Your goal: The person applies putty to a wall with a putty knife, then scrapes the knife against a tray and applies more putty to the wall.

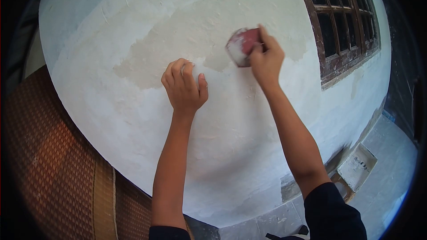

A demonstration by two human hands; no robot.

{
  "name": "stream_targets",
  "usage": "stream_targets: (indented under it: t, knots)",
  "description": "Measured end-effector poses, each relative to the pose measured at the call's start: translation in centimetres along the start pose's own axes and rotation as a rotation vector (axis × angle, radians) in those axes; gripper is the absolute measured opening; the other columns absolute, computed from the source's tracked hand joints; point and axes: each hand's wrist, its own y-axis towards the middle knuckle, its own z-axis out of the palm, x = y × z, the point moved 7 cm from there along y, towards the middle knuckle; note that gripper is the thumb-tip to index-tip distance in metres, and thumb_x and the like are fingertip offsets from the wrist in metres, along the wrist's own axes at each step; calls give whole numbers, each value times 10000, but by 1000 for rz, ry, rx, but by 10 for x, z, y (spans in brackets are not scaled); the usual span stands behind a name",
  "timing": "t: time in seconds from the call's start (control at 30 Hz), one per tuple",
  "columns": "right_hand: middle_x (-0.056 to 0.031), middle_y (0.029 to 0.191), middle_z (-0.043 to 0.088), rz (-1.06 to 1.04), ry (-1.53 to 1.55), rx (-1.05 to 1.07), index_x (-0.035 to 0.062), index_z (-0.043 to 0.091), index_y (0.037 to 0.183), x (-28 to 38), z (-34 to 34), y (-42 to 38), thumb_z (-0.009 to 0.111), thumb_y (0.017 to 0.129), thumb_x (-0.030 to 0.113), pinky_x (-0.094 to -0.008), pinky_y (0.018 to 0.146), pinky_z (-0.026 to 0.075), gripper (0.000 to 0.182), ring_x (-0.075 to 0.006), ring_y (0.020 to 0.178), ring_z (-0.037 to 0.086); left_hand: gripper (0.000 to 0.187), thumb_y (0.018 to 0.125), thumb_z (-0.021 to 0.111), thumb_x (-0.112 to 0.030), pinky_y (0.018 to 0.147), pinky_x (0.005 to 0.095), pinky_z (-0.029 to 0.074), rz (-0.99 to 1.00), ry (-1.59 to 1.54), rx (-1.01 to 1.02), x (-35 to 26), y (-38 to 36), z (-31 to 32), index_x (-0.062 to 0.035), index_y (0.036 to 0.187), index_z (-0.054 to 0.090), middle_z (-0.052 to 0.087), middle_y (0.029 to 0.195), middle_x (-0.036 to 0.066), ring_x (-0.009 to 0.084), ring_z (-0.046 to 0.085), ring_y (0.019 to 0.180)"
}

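My right hand [268,60] grips a red flat scraper [250,40] between thumb and fingers. White paste or powder coats part of its face, and it lies close to or against the wall [235,111]; slight blur hides which. Lower and to the left, my left hand [182,84] is at the wall with bent fingers and the thumb apart. Nothing clear shows in it, though its fingertips are partly hidden. A beige-grey patch [178,31] with uneven edges spreads over the white wall around and above both hands.
A brown wooden window frame [327,68] with dark panes is at the upper right. At the lower right, a whitish, stained tray [357,166] sits on the grey tiled floor [378,151] beside the wall base. A brown woven mat [58,164] stands along the left.
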Motion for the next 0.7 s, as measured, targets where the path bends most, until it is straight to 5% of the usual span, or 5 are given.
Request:
stream_targets:
  t: [0.07, 0.2, 0.4, 0.5, 0.7]
  knots:
    - [-150, 901, 650, 148, 88, -207, 3, 636, 1244, -2, -29, 12, 536, 789, -63, -356, 780, 505, 470, -263, 786, 635, 388, 941, 496, -283, 945, 481, 326, 0, 2, 14, 0, 1, 1, -27, 1232, 481, 522, 1214, 143, 338, 464, 1152]
    - [-184, 835, 615, -157, 151, 244, -2, 636, 1224, 40, 19, -19, 554, 773, -79, -356, 780, 504, 465, -306, 776, 632, 386, 941, 499, -284, 943, 484, 329, 11, 5, -7, -2, 0, 2, -26, 1228, 486, 523, 1213, 144, 338, 464, 1151]
    - [-163, 830, 618, 135, 153, -234, -8, 634, 1234, -4, -31, 1, 542, 780, -73, -337, 750, 505, 468, -257, 761, 627, 388, 937, 505, -289, 949, 480, 326, -9, -2, 18, 0, 0, 4, -30, 1224, 486, 524, 1213, 138, 334, 464, 1153]
    - [-149, 852, 629, -81, 89, 204, -16, 626, 1252, 18, 1, -15, 529, 803, -51, -338, 742, 503, 460, -239, 769, 622, 391, 931, 508, -284, 956, 476, 321, -3, 0, 0, -1, -2, 3, -36, 1232, 480, 523, 1216, 131, 331, 458, 1161]
    - [-157, 853, 625, 100, 87, -133, 19, 633, 1254, -15, -32, -11, 555, 786, -68, -318, 763, 494, 483, -239, 785, 624, 399, 912, 518, -270, 962, 473, 318, -9, 0, 8, -1, 0, 6, -37, 1232, 481, 525, 1211, 133, 331, 457, 1162]
